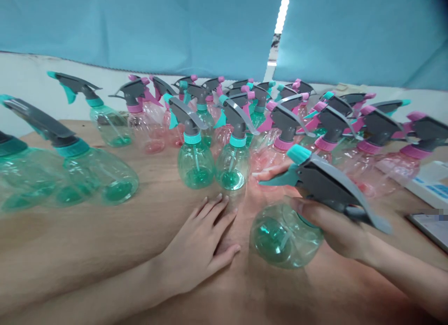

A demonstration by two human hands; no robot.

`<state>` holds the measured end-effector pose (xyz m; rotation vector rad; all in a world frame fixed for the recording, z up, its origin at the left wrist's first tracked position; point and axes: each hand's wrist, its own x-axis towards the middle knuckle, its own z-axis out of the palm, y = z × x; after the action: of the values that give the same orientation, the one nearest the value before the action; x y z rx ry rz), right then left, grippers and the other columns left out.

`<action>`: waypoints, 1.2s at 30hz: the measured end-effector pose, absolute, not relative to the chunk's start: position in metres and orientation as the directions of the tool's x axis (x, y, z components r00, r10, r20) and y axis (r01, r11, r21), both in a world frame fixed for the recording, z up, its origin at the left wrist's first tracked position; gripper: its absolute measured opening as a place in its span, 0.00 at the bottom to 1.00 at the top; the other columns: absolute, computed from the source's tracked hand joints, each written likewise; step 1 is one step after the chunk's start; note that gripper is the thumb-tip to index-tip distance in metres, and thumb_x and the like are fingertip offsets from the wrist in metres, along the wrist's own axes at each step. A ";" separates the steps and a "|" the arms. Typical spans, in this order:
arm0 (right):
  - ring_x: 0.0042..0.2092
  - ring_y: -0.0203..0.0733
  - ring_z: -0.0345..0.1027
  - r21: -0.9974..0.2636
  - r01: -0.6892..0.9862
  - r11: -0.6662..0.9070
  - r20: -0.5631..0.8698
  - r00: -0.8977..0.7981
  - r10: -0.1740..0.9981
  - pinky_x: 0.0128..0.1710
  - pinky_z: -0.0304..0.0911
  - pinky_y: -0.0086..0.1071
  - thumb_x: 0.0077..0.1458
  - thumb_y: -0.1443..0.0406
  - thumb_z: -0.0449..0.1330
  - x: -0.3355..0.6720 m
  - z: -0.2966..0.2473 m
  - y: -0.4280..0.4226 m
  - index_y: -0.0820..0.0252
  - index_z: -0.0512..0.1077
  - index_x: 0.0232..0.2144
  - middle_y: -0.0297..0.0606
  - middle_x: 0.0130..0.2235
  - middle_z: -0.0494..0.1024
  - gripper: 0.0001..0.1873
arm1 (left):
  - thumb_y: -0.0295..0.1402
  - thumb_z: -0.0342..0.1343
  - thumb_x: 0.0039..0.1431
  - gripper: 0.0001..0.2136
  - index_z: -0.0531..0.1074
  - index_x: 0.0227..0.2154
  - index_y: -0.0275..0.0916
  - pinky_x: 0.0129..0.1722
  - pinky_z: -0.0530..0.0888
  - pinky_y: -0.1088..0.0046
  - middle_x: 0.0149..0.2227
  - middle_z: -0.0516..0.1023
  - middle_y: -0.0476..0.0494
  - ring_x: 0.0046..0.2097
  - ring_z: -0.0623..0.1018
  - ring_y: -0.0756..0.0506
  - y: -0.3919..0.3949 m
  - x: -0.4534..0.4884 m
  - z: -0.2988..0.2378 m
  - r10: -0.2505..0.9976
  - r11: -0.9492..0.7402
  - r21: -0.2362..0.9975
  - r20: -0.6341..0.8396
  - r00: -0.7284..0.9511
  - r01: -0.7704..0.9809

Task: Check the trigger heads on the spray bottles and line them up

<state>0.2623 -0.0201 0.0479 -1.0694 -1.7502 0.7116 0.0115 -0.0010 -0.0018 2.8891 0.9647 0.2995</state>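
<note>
My right hand (pixel 336 222) is wrapped around the neck of a green spray bottle (pixel 287 238), which tilts above the wooden table with its turquoise nozzle pointing left. One finger stretches out beyond the bottle's trigger. Flat on the table lies my left hand (pixel 206 241), fingers spread, holding nothing. Just past its fingertips stand two green spray bottles (pixel 196 168) with turquoise collars and grey heads, upright side by side.
Many pink and green spray bottles (pixel 150 133) crowd the back of the table (pixel 147 231). More green bottles (pixel 115 180) stand at the left. A phone-like device (pixel 430 227) and a white-and-blue box (pixel 432 187) lie at the right edge. A blue curtain (pixel 147 31) hangs behind.
</note>
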 end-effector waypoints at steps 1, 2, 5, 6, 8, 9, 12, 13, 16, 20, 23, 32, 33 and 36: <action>0.31 0.39 0.71 -0.822 0.341 0.456 0.401 -0.222 0.889 0.34 0.68 0.33 0.58 0.65 0.58 0.262 0.049 -0.019 0.51 0.71 0.30 0.30 0.35 0.77 0.04 | 0.44 0.51 0.65 0.25 0.62 0.60 0.34 0.60 0.59 0.51 0.64 0.60 0.33 0.64 0.59 0.34 -0.001 0.011 -0.002 0.603 -0.798 0.144 0.163 0.781 0.585; 0.33 0.40 0.73 -0.829 0.327 0.454 0.386 -0.254 0.887 0.37 0.68 0.35 0.59 0.64 0.57 0.261 0.050 -0.019 0.51 0.72 0.30 0.31 0.36 0.78 0.06 | 0.44 0.51 0.65 0.25 0.62 0.60 0.34 0.60 0.59 0.51 0.64 0.60 0.33 0.64 0.59 0.34 -0.001 0.011 -0.003 0.603 -0.797 0.152 0.168 0.780 0.584; 0.37 0.44 0.74 -0.835 0.313 0.452 0.372 -0.283 0.884 0.41 0.68 0.39 0.60 0.61 0.55 0.261 0.051 -0.018 0.52 0.72 0.28 0.34 0.36 0.78 0.10 | 0.44 0.51 0.65 0.25 0.62 0.59 0.33 0.60 0.59 0.50 0.63 0.60 0.32 0.64 0.59 0.34 -0.001 0.011 -0.004 0.598 -0.801 0.159 0.181 0.781 0.577; 0.37 0.44 0.74 -0.836 0.309 0.453 0.373 -0.286 0.883 0.41 0.68 0.40 0.61 0.60 0.54 0.261 0.051 -0.019 0.52 0.72 0.27 0.35 0.36 0.79 0.11 | 0.44 0.51 0.65 0.25 0.63 0.59 0.33 0.60 0.59 0.50 0.63 0.60 0.32 0.64 0.59 0.34 -0.001 0.011 -0.004 0.596 -0.803 0.156 0.183 0.782 0.575; 0.37 0.44 0.74 -0.838 0.300 0.456 0.379 -0.282 0.881 0.43 0.68 0.41 0.61 0.59 0.54 0.261 0.051 -0.020 0.53 0.72 0.27 0.36 0.35 0.79 0.13 | 0.44 0.50 0.66 0.25 0.62 0.60 0.33 0.60 0.59 0.50 0.63 0.60 0.32 0.64 0.60 0.34 0.000 0.011 -0.004 0.593 -0.806 0.142 0.179 0.786 0.575; 0.36 0.44 0.74 -0.840 0.297 0.455 0.381 -0.275 0.883 0.44 0.67 0.42 0.61 0.58 0.54 0.261 0.051 -0.021 0.53 0.73 0.26 0.36 0.35 0.79 0.13 | 0.44 0.50 0.66 0.25 0.62 0.60 0.33 0.60 0.59 0.50 0.63 0.60 0.32 0.64 0.60 0.34 0.000 0.011 -0.004 0.591 -0.807 0.135 0.174 0.788 0.576; 0.38 0.44 0.74 -0.856 0.293 0.427 0.365 -0.242 0.899 0.48 0.66 0.41 0.60 0.58 0.55 0.261 0.052 -0.021 0.53 0.73 0.26 0.36 0.34 0.78 0.13 | 0.44 0.50 0.66 0.25 0.62 0.60 0.32 0.60 0.59 0.50 0.63 0.60 0.31 0.64 0.59 0.34 -0.001 0.011 -0.003 0.586 -0.810 0.120 0.168 0.793 0.573; 0.39 0.43 0.74 -0.864 0.286 0.414 0.354 -0.239 0.904 0.49 0.66 0.41 0.59 0.58 0.56 0.261 0.052 -0.022 0.53 0.73 0.26 0.36 0.34 0.78 0.12 | 0.44 0.50 0.66 0.25 0.62 0.59 0.32 0.60 0.59 0.50 0.63 0.60 0.31 0.64 0.59 0.34 -0.001 0.011 -0.003 0.586 -0.810 0.119 0.169 0.792 0.574; 0.41 0.42 0.74 -0.885 0.249 0.394 0.342 -0.228 0.912 0.49 0.65 0.39 0.59 0.61 0.56 0.259 0.053 -0.022 0.53 0.73 0.28 0.35 0.34 0.79 0.09 | 0.44 0.50 0.66 0.25 0.63 0.59 0.32 0.60 0.59 0.50 0.63 0.61 0.32 0.64 0.59 0.34 -0.001 0.011 -0.003 0.586 -0.810 0.116 0.179 0.790 0.575; 0.45 0.42 0.74 -0.892 0.233 0.387 0.342 -0.213 0.915 0.47 0.66 0.35 0.58 0.62 0.57 0.257 0.053 -0.022 0.52 0.73 0.28 0.34 0.35 0.79 0.08 | 0.44 0.50 0.66 0.25 0.63 0.59 0.32 0.60 0.59 0.51 0.63 0.61 0.32 0.63 0.60 0.34 -0.002 0.011 -0.003 0.581 -0.814 0.114 0.188 0.792 0.570; 0.44 0.41 0.75 -0.893 0.237 0.382 0.336 -0.215 0.917 0.47 0.66 0.34 0.58 0.62 0.57 0.257 0.052 -0.022 0.52 0.73 0.28 0.34 0.35 0.79 0.08 | 0.44 0.51 0.65 0.25 0.64 0.59 0.32 0.60 0.60 0.51 0.63 0.61 0.31 0.63 0.60 0.34 -0.001 0.011 -0.004 0.589 -0.808 0.125 0.192 0.785 0.576; 0.43 0.44 0.75 -0.888 0.226 0.400 0.348 -0.237 0.907 0.50 0.66 0.40 0.59 0.59 0.56 0.258 0.052 -0.020 0.50 0.75 0.34 0.34 0.34 0.80 0.08 | 0.44 0.51 0.65 0.25 0.63 0.59 0.35 0.59 0.61 0.52 0.63 0.61 0.33 0.63 0.60 0.35 0.000 0.012 -0.003 0.607 -0.795 0.138 0.169 0.777 0.591; 0.42 0.44 0.75 -0.886 0.223 0.407 0.354 -0.243 0.903 0.50 0.66 0.41 0.59 0.59 0.56 0.258 0.052 -0.020 0.50 0.75 0.36 0.34 0.34 0.80 0.08 | 0.44 0.51 0.65 0.25 0.63 0.59 0.35 0.59 0.60 0.52 0.63 0.61 0.33 0.63 0.60 0.35 0.000 0.012 -0.003 0.608 -0.794 0.138 0.165 0.777 0.592; 0.42 0.44 0.75 -0.878 0.208 0.430 0.373 -0.265 0.889 0.50 0.67 0.40 0.60 0.61 0.56 0.258 0.053 -0.020 0.50 0.75 0.36 0.33 0.33 0.80 0.08 | 0.45 0.51 0.65 0.25 0.63 0.59 0.35 0.59 0.60 0.52 0.63 0.61 0.34 0.63 0.60 0.36 -0.001 0.012 -0.003 0.608 -0.794 0.142 0.165 0.776 0.592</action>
<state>0.2580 -0.0197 0.0527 -0.9540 -1.7341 0.8985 0.0117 -0.0006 -0.0031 2.8834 0.9759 0.3107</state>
